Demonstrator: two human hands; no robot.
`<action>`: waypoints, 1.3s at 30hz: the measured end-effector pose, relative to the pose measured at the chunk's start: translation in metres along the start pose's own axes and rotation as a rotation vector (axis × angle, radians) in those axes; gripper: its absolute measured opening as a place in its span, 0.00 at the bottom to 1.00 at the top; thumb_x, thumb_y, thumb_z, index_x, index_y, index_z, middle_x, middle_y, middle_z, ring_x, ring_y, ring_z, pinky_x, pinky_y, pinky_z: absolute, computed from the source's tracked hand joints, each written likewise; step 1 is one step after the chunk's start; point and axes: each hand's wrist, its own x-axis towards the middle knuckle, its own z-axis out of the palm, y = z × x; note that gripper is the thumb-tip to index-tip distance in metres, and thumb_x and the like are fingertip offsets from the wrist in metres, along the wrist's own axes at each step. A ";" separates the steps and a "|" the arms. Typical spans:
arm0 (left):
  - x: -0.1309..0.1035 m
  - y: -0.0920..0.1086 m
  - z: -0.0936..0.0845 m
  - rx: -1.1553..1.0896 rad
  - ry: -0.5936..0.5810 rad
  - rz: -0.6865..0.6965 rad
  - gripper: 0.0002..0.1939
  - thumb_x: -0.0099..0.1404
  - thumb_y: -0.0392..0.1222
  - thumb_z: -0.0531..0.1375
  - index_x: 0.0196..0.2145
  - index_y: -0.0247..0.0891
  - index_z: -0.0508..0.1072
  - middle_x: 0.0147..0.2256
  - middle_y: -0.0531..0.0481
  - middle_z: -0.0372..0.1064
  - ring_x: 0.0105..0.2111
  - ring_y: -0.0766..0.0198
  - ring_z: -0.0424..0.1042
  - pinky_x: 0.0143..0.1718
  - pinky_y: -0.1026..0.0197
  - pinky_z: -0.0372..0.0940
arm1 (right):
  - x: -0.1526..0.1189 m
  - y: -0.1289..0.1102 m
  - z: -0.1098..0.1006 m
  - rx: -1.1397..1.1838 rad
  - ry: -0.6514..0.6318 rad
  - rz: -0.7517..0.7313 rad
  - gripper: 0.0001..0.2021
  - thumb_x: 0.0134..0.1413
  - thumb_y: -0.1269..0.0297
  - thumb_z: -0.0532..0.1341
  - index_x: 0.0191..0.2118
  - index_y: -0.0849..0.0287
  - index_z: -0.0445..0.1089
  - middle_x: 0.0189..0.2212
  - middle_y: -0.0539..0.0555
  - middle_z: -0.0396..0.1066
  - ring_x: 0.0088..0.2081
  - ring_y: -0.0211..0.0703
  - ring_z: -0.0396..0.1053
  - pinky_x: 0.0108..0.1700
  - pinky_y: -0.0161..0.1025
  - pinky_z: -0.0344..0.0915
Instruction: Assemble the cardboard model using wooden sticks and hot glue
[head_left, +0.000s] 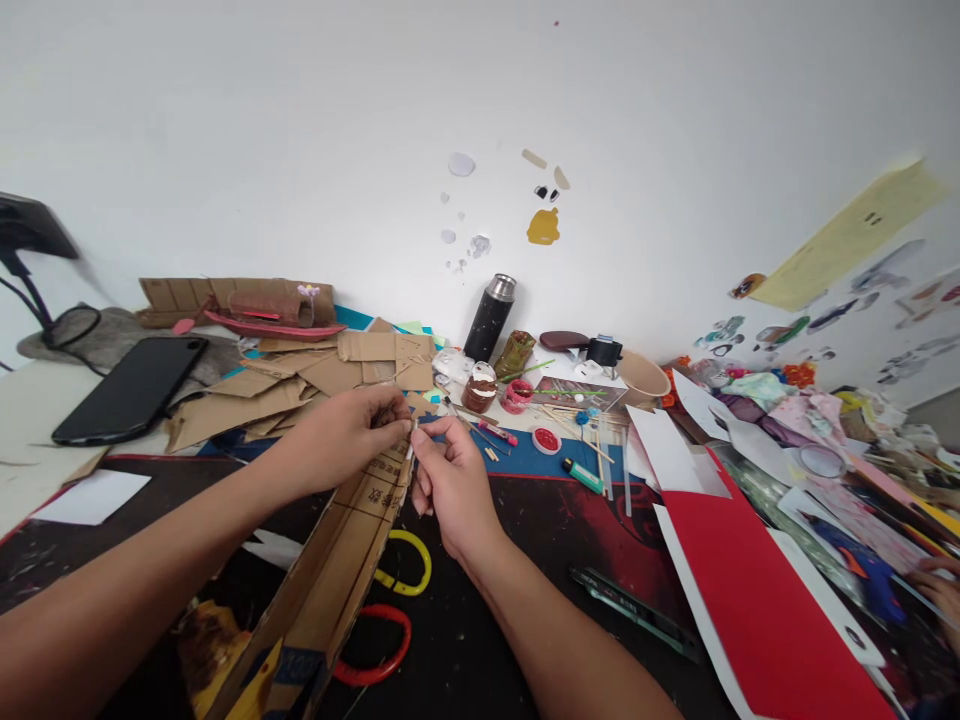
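Note:
A long folded cardboard strip (352, 540) with printed characters runs from the near edge up to both hands. My left hand (367, 430) is closed around its far end, fingers partly hidden behind the board. My right hand (454, 485) pinches at the strip's right edge, where a small white sliver shows between thumb and finger; what it is I cannot make out. Beneath the strip lie scissors, with a yellow handle loop (409, 563) and a red handle loop (386, 645) sticking out to the right. Their blade tip (274, 548) shows at the left.
Cardboard scraps (300, 375) and a model boat (274, 318) lie behind the hands. A phone (131, 390) is at left, a black flask (490, 318) by the wall. A utility knife (634, 612), red card (765, 610) and glue gun (862, 565) lie right. Another person's hand (941, 590) shows there.

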 end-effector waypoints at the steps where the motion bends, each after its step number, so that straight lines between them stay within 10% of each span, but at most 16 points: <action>1: 0.000 0.000 0.000 0.000 -0.002 0.002 0.20 0.66 0.61 0.55 0.35 0.43 0.74 0.30 0.52 0.75 0.33 0.54 0.73 0.36 0.56 0.63 | 0.000 0.000 0.000 0.000 0.000 0.000 0.20 0.60 0.45 0.70 0.39 0.52 0.64 0.13 0.35 0.60 0.11 0.32 0.55 0.14 0.29 0.49; 39: -0.001 0.001 0.001 -0.008 -0.003 0.000 0.18 0.65 0.60 0.56 0.34 0.43 0.74 0.28 0.54 0.71 0.30 0.56 0.71 0.34 0.56 0.61 | 0.000 0.000 0.000 -0.009 -0.001 -0.006 0.21 0.60 0.42 0.70 0.38 0.52 0.64 0.13 0.35 0.59 0.11 0.32 0.55 0.15 0.29 0.48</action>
